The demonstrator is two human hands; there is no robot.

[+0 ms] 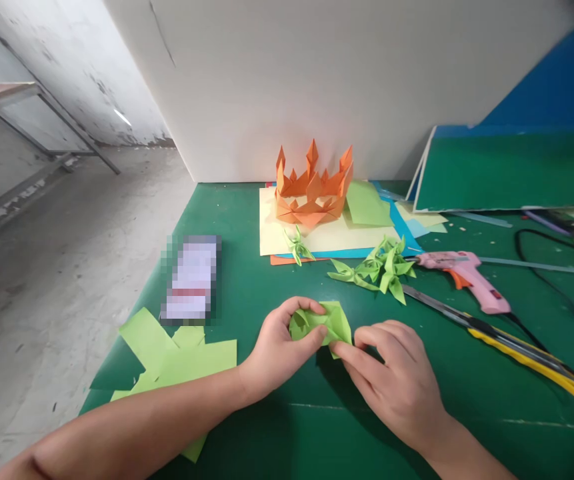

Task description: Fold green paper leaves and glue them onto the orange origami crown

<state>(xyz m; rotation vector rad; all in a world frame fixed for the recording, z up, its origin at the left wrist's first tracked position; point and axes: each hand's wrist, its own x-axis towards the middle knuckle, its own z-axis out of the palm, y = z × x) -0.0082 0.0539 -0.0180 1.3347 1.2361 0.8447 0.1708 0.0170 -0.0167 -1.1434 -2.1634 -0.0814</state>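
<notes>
A partly folded piece of light green paper (335, 321) is held just above the green table, between both hands. My left hand (287, 340) pinches its left side, thumb across the front and fingers behind and along the top. At the lower right corner, my right hand (394, 367) has its index finger and thumb closed on the paper's edge; its other fingers are curled. Beyond the hands lie several folded green paper flowers (384, 267), with one more paper flower (297, 247) apart to their left. Flat green paper pieces (191, 360) lie under and beside my left forearm.
An orange paper crown (311, 210) stands on stacked coloured sheets (271, 233) at the back. To the right are a pink glue gun (484, 280) with its cord and a yellow cutter knife (527, 353), blade out. A blurred phone (191, 277) lies near the table's left edge.
</notes>
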